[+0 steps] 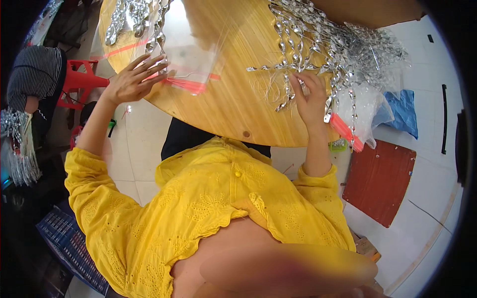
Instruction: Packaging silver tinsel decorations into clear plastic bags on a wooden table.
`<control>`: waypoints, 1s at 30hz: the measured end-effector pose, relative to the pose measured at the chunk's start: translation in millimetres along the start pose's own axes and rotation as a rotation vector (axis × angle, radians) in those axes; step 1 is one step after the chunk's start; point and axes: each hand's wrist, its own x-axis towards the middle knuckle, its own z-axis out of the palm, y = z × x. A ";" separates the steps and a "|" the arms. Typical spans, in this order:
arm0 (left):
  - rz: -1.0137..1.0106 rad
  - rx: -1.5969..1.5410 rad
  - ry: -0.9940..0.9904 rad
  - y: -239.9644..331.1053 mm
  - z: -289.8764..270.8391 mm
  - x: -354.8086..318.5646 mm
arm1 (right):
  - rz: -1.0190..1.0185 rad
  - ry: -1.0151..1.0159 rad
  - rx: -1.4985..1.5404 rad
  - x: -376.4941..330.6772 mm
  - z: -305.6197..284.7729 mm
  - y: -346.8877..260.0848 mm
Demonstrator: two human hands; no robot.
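Observation:
My left hand (136,83) lies at the table's left side with its fingers stretched apart. Its fingertips rest by the lower end of a silver twisted strip (159,37) and the edge of a stack of clear plastic bags (191,62) with red-pink edges. Farther right, my right hand (311,102) reaches into a pile of silver twisted strips (303,35). Thumb and fingers come together at a silver twisted strip (278,66) lying crosswise; the exact contact is partly hidden. Thin clear threads (268,89) lie just left of that hand.
The round wooden table (223,107) has a brown cardboard box (372,11) at its far right. Red-edged bags (346,130) hang over its right edge. On the floor are a blue bag (401,113) and a red-brown board (381,181). A red stool (79,82) and another person (35,72) are left.

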 end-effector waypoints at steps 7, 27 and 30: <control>-0.212 -0.103 0.275 50.9 -0.7 39.3 | 0.119 -0.242 -0.341 49.9 47.5 -1.9; -0.261 -0.600 0.416 114.3 25.4 221.6 | -0.020 0.450 0.926 -29.8 -199.3 -26.6; -0.105 -0.686 0.388 136.4 28.6 252.4 | 0.098 0.610 0.723 -61.5 -201.1 -29.0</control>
